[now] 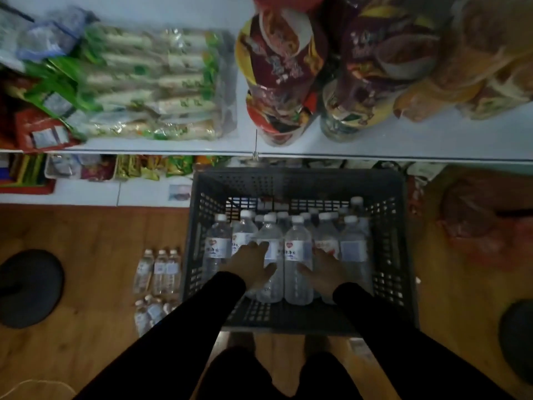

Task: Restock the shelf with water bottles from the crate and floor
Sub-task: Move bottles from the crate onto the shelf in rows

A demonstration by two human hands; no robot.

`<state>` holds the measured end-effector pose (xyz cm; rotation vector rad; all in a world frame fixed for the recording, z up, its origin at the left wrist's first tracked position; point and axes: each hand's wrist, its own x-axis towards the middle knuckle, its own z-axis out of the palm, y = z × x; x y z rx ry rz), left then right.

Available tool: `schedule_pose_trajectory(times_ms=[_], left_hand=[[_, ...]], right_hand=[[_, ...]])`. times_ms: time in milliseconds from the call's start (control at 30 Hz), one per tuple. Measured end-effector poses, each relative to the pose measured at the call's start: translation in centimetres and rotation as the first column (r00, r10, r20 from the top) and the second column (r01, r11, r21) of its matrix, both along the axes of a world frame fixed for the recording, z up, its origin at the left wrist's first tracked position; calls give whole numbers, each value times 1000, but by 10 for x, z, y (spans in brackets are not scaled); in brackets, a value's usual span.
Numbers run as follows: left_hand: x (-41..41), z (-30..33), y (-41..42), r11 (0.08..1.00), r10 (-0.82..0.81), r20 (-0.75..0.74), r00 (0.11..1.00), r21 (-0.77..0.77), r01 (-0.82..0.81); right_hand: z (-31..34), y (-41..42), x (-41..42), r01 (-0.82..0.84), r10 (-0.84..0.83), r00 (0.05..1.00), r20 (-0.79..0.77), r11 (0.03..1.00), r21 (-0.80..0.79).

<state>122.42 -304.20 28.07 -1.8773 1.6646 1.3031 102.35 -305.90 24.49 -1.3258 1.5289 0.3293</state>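
Note:
A dark grey plastic crate (392,255) stands on the wooden floor below the white shelf (403,140). Several clear water bottles with white caps lie inside it. My left hand (251,267) reaches into the crate with fingers spread over one bottle (269,281), the thumb at its right side. My right hand (324,269) reaches in with fingers over another bottle (327,238), its thumb beside the middle bottle (298,269). Neither bottle is lifted. More water bottles (160,269) lie on the floor left of the crate.
The upper shelf holds green-and-white packets (150,82) on the left and red noodle packs (277,67) on the right. Snack packets (144,167) fill the lower shelf. Dark round objects (28,287) sit on the floor at both sides, and a red bag (484,226) lies to the right.

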Motion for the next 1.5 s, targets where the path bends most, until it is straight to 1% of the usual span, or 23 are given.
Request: schedule_pose_trajectory(times_ms=[67,133,200,267,333,400,433,500,600,700,800,900,967,1033,1067,1100,1167,1200,1267,1300,1333,1367,1500], left_hand=[[-6,-16,3,1000,-5,-14,1000,-4,5],[-10,-26,6,998,58,-43,997,-27,-59],[-12,-33,7,990,117,-71,991,-68,-122],[-14,-33,5,986,152,-116,981,-49,-159],[-17,-25,2,970,240,-191,952,18,-241],[-18,-11,-4,913,406,-301,863,93,-397],[-17,-4,-8,874,482,-353,802,130,-468],[-12,18,-15,817,563,-455,690,184,-546],[1,59,-30,744,626,-613,483,283,-605],[19,109,-41,713,584,-699,413,199,-672],[37,160,-47,668,497,-762,416,30,-743],[57,219,-46,593,440,-755,486,-162,-789],[73,260,-44,535,378,-738,558,-318,-783],[92,301,-43,472,320,-713,624,-451,-758],[102,321,-42,426,308,-701,643,-502,-752],[112,343,-42,374,297,-696,654,-546,-750],[134,387,-41,273,287,-680,674,-616,-739],[145,406,-41,222,283,-677,679,-642,-733],[169,443,-41,123,288,-673,681,-679,-723],[182,459,-41,77,302,-664,684,-698,-712],[197,472,-44,32,317,-655,686,-716,-698],[211,484,-48,-17,326,-652,684,-728,-686],[266,511,-71,-190,383,-664,643,-737,-648]], right_hand=[[-25,7,13,68,-68,998,-13,997,29],[-46,12,23,75,-76,993,-86,997,-11],[-56,13,24,124,-129,986,-103,991,-53],[-55,10,16,217,-217,976,-8,976,-12],[-38,4,5,308,-322,937,134,945,112],[-11,-1,-2,295,-349,898,268,929,223],[3,-4,-2,270,-331,894,302,936,226],[32,-12,0,216,-251,911,326,966,141],[80,-36,11,101,-106,903,416,994,35],[136,-60,33,18,5,871,491,999,-42],[194,-83,55,-104,195,826,528,975,-198],[250,-98,74,-218,375,806,459,908,-359],[295,-106,88,-371,558,778,289,779,-506],[343,-119,100,-504,716,697,43,532,-680],[369,-123,107,-495,726,687,-25,444,-747],[394,-127,115,-436,709,705,-31,399,-807],[439,-134,130,-235,660,748,67,358,-904],[455,-140,139,-153,645,759,91,312,-938],[476,-156,157,-98,608,794,16,155,-983],[482,-166,166,-112,576,817,-32,104,-988],[486,-177,174,-141,544,836,-67,95,-986],[487,-187,182,-186,515,851,-100,119,-975],[472,-221,208,-401,443,861,-251,286,-870]])
